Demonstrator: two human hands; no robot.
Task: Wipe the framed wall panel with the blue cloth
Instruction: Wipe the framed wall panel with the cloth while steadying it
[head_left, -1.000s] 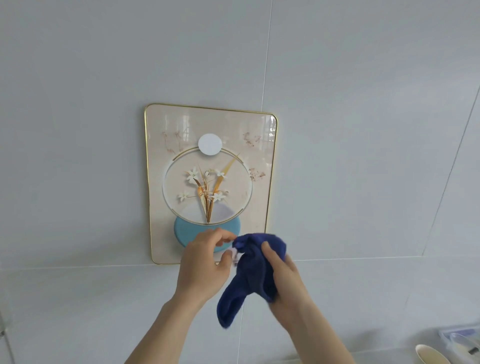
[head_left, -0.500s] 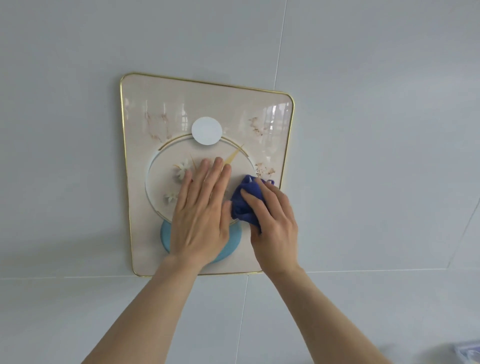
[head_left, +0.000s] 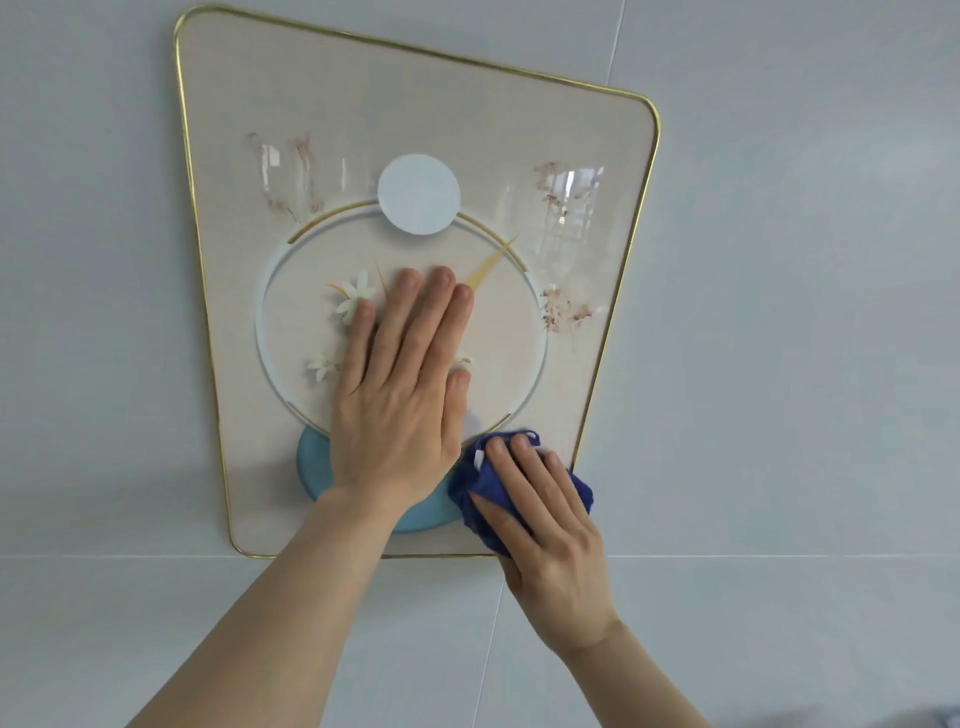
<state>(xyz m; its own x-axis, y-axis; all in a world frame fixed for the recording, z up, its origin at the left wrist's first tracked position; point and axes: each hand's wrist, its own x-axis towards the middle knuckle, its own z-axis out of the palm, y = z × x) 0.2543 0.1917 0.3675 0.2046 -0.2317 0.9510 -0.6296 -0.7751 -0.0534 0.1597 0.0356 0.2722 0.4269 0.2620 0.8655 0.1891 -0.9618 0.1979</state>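
The framed wall panel (head_left: 249, 218) hangs on the wall, cream with a thin gold frame, a printed ring, white flowers, a white disc and a light blue disc at the bottom. My left hand (head_left: 402, 389) lies flat on the panel's middle, fingers together and pointing up, holding nothing. My right hand (head_left: 545, 525) presses the bunched blue cloth (head_left: 470, 491) against the panel's lower right corner, fingers spread over it. Most of the cloth is hidden under that hand.
Pale grey wall tiles (head_left: 805, 312) surround the panel, with a horizontal grout line (head_left: 779, 556) level with its bottom edge and a vertical one below it. Both forearms reach up from the bottom of the view.
The view has closed in on the panel. My right hand slid the cloth down from the ring's right side to the lower right corner. My left hand stays flat on the panel.
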